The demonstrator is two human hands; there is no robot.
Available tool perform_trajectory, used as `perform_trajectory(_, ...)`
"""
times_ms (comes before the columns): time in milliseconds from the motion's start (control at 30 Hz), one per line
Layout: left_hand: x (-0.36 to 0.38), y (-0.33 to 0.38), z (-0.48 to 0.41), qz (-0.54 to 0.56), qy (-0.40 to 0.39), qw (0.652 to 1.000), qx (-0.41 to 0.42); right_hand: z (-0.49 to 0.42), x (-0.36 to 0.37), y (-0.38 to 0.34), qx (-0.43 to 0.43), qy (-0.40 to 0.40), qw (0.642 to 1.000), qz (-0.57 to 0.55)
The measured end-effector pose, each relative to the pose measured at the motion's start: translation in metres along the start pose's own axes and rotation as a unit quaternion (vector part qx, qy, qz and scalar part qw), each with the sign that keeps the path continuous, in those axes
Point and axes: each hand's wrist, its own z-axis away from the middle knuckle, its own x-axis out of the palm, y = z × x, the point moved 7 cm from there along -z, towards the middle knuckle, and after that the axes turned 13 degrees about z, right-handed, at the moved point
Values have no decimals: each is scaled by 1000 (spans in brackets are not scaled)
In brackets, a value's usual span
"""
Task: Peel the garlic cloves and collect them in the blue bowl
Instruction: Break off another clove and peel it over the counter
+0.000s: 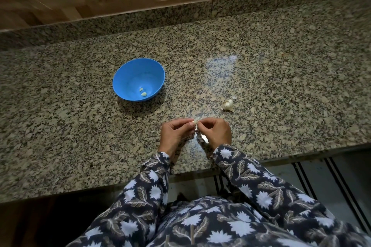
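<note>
Blue bowl on granite desk holds two peeled cloves; fingers of left hand and right hand pinch one clove just above the desk's near edge; its axis is too small to tell; garlic bulb lies right of the bowl.

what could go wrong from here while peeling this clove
1. The small garlic clove is only pinched between the fingertips of the left hand and right hand, not far from the front edge of the speckled granite counter; a slip might send it to the floor.
2. The round blue plastic bowl sits apart, to the left, so a tossed clove could miss it.
</note>
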Motion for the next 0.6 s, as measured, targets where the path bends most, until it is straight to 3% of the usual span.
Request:
perform_trajectory(333, -3, 2, 4, 152, -13, 987, -52, -4, -2, 10, 22, -1, 999, -46)
perform_trajectory(600, -6, 3, 1, 25, -21, 999, -20, -1, 10, -6, -81, -66, 991, -83)
